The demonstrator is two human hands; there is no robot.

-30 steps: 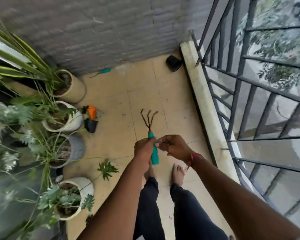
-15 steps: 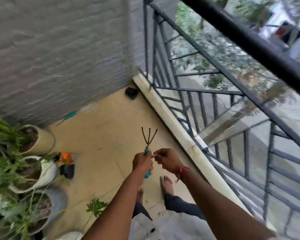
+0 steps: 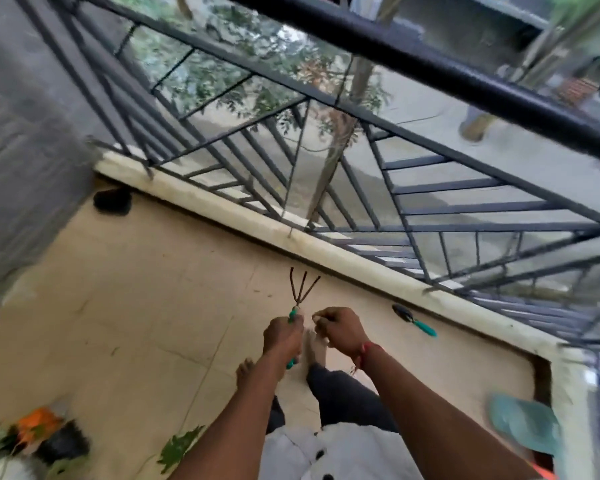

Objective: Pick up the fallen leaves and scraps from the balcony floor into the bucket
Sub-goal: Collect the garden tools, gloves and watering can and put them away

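My left hand [image 3: 283,336] grips the teal handle of a small three-pronged hand rake [image 3: 303,287], prongs pointing up and away over the beige tiled floor [image 3: 136,306]. My right hand [image 3: 342,329] hovers just right of it with fingers curled; nothing shows clearly in them. A green leaf [image 3: 181,448] on a thin stem hangs over the floor at the bottom, left of my left arm. A blurred teal object [image 3: 523,422] sits at the bottom right; I cannot tell whether it is the bucket.
A low white curb [image 3: 257,220] with a dark metal railing [image 3: 361,188] runs diagonally across. A teal-handled trowel [image 3: 414,320] lies by the curb. A black pot [image 3: 112,201] sits in the far corner by the grey wall [image 3: 21,150]. Orange and black items [image 3: 37,422] and plants are bottom left.
The view has swung right, from the potted plants toward the railing and street. My right hand has come off the rake handle and now sits slightly apart from it.
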